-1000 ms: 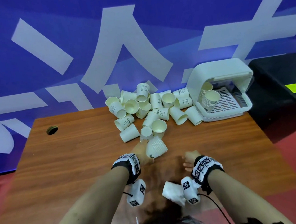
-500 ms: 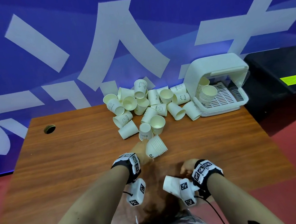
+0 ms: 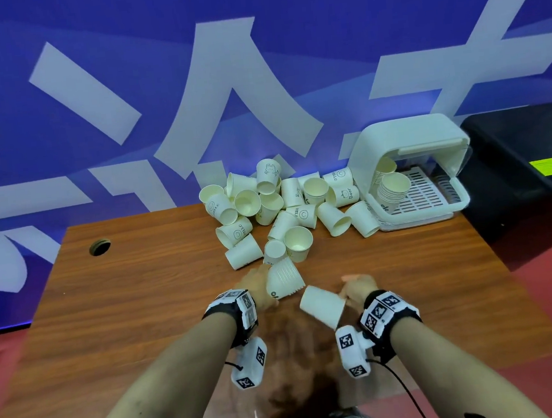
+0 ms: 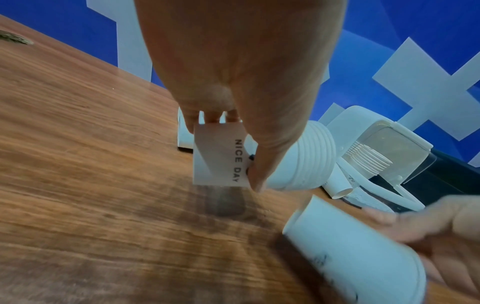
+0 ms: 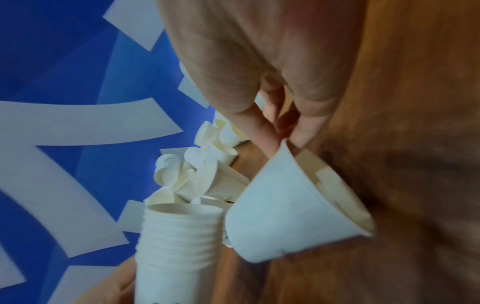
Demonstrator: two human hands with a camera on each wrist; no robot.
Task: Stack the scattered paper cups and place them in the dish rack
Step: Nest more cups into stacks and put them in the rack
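While my left hand (image 3: pixel 258 286) grips the ribbed stack of cups (image 3: pixel 283 279), my right hand (image 3: pixel 356 290) pinches a single cup (image 3: pixel 321 307) by its rim.
Both smooth, tapered paper shapes hang over the wood-grain tabletop (image 3: pixel 136 310), between me and the loose cups (image 3: pixel 268 209); the white slatted dish rack (image 3: pixel 421 194) sits far right.

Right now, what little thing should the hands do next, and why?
Probably slide the single cup into the stack. The right hand pinches that cup by its rim, just beside the stack's open mouth, which the left hand holds tilted above the table.
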